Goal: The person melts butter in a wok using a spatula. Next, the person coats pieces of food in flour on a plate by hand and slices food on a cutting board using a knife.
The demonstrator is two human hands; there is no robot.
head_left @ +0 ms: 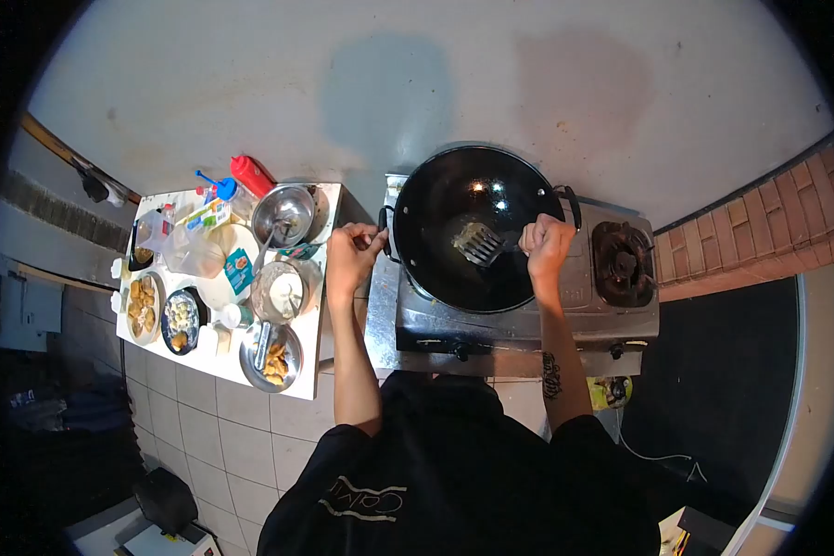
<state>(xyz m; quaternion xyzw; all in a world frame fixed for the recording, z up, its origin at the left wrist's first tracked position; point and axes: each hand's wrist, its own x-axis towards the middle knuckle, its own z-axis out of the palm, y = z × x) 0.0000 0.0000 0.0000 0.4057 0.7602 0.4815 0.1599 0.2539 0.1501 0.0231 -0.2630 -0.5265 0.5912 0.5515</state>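
Note:
A large black wok sits over the left burner of the stove. Closed at its left side handle, my left hand pinches the handle between thumb and fingers. My right hand is wrapped around the handle of a slotted spatula, whose head rests low inside the wok. Some light-coloured bits lie beside the spatula head at the wok's bottom. The spatula's grip is mostly hidden by my fingers.
The steel gas stove has a bare right burner. Left of it, a white table carries a metal bowl, a plate of fried pieces with tongs, a red squeeze bottle and several dishes. A brick ledge stands right.

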